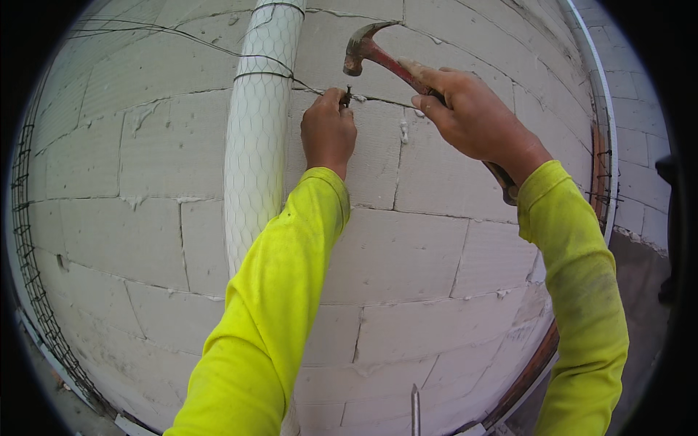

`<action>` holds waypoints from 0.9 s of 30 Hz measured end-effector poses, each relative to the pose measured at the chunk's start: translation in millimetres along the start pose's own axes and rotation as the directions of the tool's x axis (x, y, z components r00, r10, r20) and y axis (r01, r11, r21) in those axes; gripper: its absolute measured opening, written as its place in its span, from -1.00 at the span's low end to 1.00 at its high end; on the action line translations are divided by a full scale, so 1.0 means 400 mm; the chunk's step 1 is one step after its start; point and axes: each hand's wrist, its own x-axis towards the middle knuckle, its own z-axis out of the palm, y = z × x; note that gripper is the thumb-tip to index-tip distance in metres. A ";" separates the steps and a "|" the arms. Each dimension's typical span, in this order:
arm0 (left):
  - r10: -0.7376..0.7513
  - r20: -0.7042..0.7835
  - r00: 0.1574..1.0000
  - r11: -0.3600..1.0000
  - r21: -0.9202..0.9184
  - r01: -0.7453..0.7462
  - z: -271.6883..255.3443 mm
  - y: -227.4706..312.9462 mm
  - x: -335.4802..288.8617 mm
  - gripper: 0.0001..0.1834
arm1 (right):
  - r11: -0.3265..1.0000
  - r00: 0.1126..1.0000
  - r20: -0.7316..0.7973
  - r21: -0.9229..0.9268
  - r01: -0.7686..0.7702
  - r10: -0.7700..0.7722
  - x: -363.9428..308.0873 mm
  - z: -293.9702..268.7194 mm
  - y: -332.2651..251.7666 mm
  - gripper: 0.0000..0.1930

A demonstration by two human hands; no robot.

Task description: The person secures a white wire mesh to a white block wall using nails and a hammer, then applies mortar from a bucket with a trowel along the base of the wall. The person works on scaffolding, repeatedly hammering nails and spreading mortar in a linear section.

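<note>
My left hand (329,134) is pinched around a dark nail (348,93) against the pale block wall (407,254), just right of a white pipe (256,145) wrapped in wire mesh. A thin dark tie wire (304,84) loops round the pipe and runs to those fingertips. Up and to the right, my right hand (480,112) is closed on the red handle of a claw hammer (358,52). The hammer's striking face hangs slightly above the nail, apart from it, and its claw points up and right. The nail's point is hidden by my fingers.
Loose wires (167,29) stretch from the pipe to the upper left. A rebar lattice (25,218) lines the left edge. A pale metal strip (607,94) edges the wall at right. At the bottom, a metal rod (415,410) sticks up.
</note>
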 end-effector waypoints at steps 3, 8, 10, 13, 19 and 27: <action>-0.033 0.022 0.999 0.999 -0.032 0.034 -0.003 0.001 -0.002 -0.76 | 0.998 0.996 -0.082 0.048 -0.028 0.032 0.000 -0.002 0.000 -0.54; -0.074 0.070 0.995 0.997 0.005 0.074 -0.011 0.001 -0.002 -0.76 | 0.997 0.998 0.058 -0.079 0.025 -0.020 -0.001 0.004 -0.003 -0.55; -0.059 0.062 0.996 0.998 -0.005 0.060 -0.012 0.001 -0.003 -0.76 | 0.999 0.995 -0.092 -0.006 0.035 -0.035 0.003 0.006 -0.008 -0.54; -0.056 0.050 0.997 0.997 -0.042 0.058 -0.013 0.004 -0.006 -0.78 | 0.996 0.998 0.019 -0.069 0.053 -0.051 0.011 0.002 -0.020 -0.52; -0.081 0.071 0.994 0.997 -0.010 0.081 -0.014 0.004 -0.007 -0.79 | 0.999 0.999 -0.023 0.031 -0.038 0.039 0.021 -0.008 -0.035 -0.50; -0.107 0.064 0.992 0.994 -0.009 0.108 -0.010 0.002 -0.016 -0.78 | 1.000 1.000 0.012 -0.023 -0.021 0.021 0.012 0.021 -0.024 -0.50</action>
